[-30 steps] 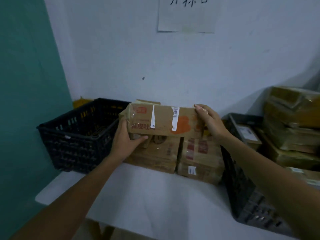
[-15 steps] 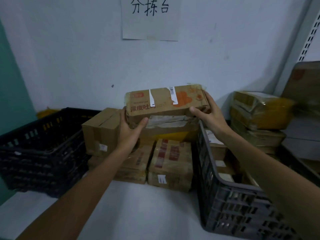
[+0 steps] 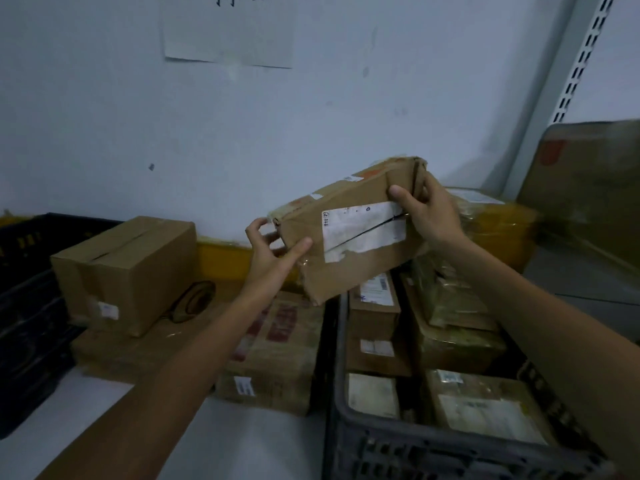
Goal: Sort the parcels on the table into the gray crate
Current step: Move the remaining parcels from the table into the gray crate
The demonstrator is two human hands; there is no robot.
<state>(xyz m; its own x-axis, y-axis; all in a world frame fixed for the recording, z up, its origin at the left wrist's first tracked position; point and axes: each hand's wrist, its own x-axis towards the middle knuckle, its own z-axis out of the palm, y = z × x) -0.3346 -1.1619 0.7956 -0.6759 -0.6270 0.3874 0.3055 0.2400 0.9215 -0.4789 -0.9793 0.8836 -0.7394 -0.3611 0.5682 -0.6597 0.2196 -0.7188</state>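
A long brown cardboard parcel with a white label hangs tilted in the air over the left rim of the gray crate. My left hand grips its lower left end, thumb on the near face. My right hand grips its raised right end. The crate at lower right holds several taped parcels. On the white table more parcels remain: an upright brown box on a flat one, and stacked boxes with red print.
A black crate stands at the left edge of the table. A yellow-wrapped parcel sits behind the gray crate. A large carton leans on a shelf at right. A paper sign hangs on the wall.
Both hands have lifted the long parcel off the stack, carried it right and turned it so its labelled face shows. It now tilts above the gray crate's edge.
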